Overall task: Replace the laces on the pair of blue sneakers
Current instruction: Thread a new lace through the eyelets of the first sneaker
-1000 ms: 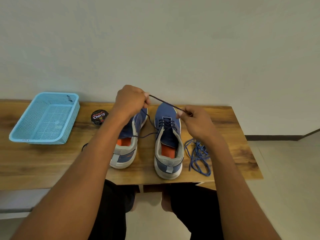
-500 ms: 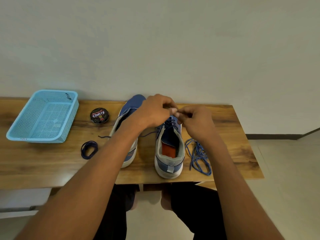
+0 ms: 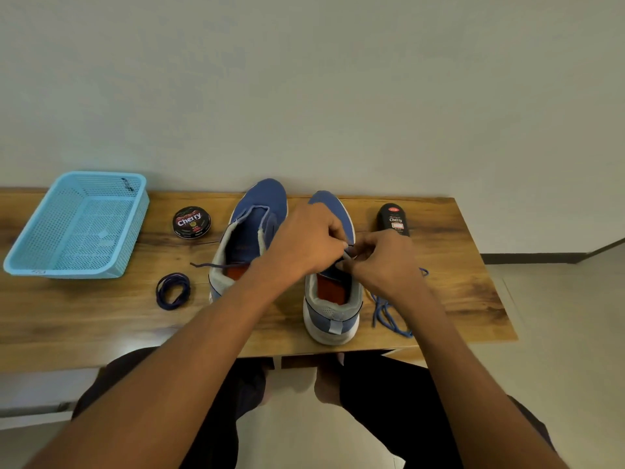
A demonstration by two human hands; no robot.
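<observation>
Two hands meet over the right sneaker [image 3: 333, 299] on the bench [image 3: 439, 265]: left hand [image 3: 304, 242] and right hand [image 3: 382, 262] both pinch the dark lace [image 3: 348, 253] (tips barely visible). Its loose end crosses the left sneaker [image 3: 250, 228]; blue laces [image 3: 389, 313] lie beside.

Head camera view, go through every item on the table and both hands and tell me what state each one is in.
Right sneaker: upright, being laced.
Left sneaker: upright, unlaced.
Dark lace: pinched by both hands.
Left hand: pinching.
Right hand: pinching.
Coiled dark lace: bundled.
Blue laces: loose heap.
Polish tin: closed.
Polish bottle: lying down.
Basket: upright.
</observation>
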